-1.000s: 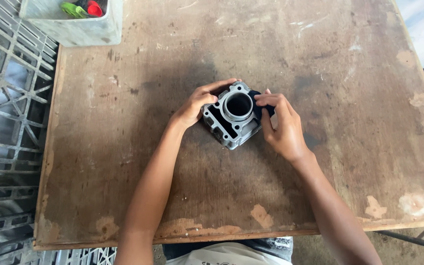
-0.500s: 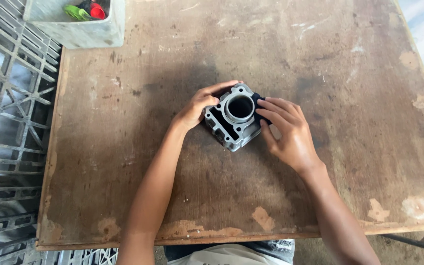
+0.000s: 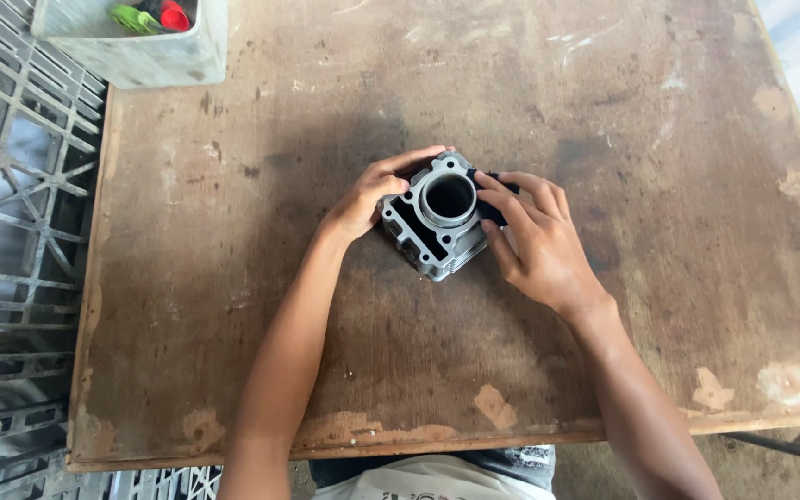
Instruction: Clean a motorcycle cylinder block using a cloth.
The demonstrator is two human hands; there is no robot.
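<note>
one engine cylinder [image 3: 439,226], one tub [image 3: 131,42] — two hands [image 3: 539,245]

Engine cylinder [image 3: 439,225] mid-table [image 3: 233,306], between hands; tub [image 3: 131,51] far-left corner.
</note>
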